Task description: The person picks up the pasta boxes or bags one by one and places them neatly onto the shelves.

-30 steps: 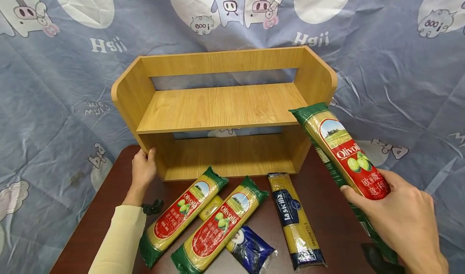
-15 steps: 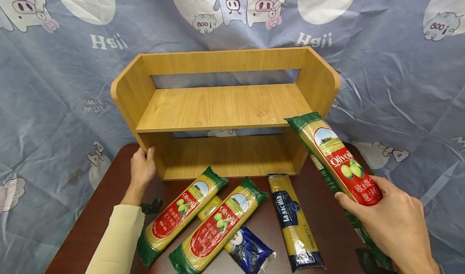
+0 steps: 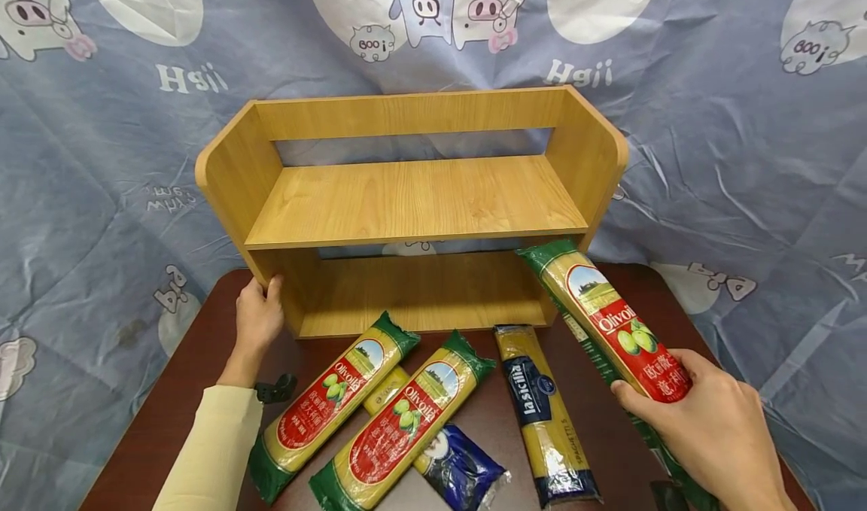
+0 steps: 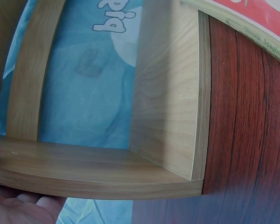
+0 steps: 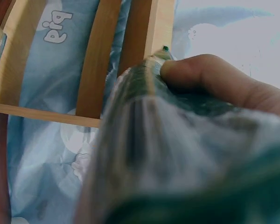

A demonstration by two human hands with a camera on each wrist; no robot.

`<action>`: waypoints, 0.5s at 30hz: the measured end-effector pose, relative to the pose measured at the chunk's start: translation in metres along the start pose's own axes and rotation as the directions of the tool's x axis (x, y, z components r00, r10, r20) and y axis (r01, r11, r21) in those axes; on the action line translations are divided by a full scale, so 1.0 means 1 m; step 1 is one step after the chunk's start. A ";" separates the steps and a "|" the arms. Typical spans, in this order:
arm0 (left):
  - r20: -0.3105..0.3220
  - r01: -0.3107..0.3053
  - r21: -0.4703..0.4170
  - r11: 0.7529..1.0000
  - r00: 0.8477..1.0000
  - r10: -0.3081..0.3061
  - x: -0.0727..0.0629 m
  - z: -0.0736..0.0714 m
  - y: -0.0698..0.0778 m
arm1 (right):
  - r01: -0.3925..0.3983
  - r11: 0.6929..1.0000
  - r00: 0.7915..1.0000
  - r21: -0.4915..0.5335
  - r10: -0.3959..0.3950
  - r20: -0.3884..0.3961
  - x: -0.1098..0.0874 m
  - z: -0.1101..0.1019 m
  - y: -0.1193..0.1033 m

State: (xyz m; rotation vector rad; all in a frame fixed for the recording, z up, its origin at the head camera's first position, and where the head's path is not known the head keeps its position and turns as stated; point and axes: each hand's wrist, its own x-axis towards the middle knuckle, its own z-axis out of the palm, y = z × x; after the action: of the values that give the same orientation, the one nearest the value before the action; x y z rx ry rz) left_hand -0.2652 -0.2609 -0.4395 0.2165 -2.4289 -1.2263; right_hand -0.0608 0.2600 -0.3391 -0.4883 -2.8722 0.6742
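Observation:
A two-tier wooden shelf (image 3: 413, 202) stands at the back of the table. My left hand (image 3: 259, 317) grips the front edge of its left side panel; in the left wrist view the thumb lies on one face and the fingers (image 4: 30, 205) on the other. My right hand (image 3: 711, 421) holds a green-ended pack of Olivoila spaghetti (image 3: 612, 315), tilted with its far end toward the shelf. That end overlaps the shelf's lower right side in the head view. Up close in the right wrist view, the blurred pack (image 5: 135, 140) has my thumb (image 5: 196, 77) pressed against it.
Two more Olivoila packs (image 3: 325, 406) (image 3: 406, 421) lie slantwise in front of the shelf. Beneath them pokes out a blue-ended pasta pack (image 3: 463, 466). A La Sicilia spaghetti pack (image 3: 545, 413) lies to their right. A patterned blue cloth (image 3: 101, 217) hangs behind the dark red table (image 3: 183, 421).
My right hand has moved down and left with the spaghetti pack, bringing its far end to the shelf's lower right. My left hand keeps its grip on the side panel.

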 end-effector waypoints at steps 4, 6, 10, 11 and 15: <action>-0.004 -0.008 -0.003 1.000 1.000 0.008 0.001 -0.002 0.000 | 0.014 1.000 0.997 0.010 -0.015 0.077 0.004 0.007 0.003; -0.008 -0.006 -0.005 1.000 1.000 0.006 0.001 -0.002 0.001 | 0.027 0.999 0.995 0.031 -0.030 0.100 0.009 0.013 0.004; 0.000 -0.004 0.001 1.000 1.000 0.004 0.001 -0.002 0.000 | 0.063 0.995 0.992 0.072 -0.070 0.103 0.019 0.030 0.006; 0.007 -0.002 0.003 1.000 1.000 0.002 0.001 -0.002 -0.001 | 0.064 0.995 0.992 0.079 -0.072 0.104 0.022 0.034 0.006; 0.010 -0.003 0.006 1.000 1.000 0.003 0.001 -0.001 -0.002 | 0.065 0.993 0.993 0.103 -0.074 0.089 0.033 0.052 0.007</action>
State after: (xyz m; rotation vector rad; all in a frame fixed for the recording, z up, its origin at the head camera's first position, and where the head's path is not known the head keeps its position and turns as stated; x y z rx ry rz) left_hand -0.2657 -0.2628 -0.4404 0.2086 -2.4412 -1.2220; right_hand -0.1015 0.2562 -0.3856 -0.3504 -2.9077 0.8455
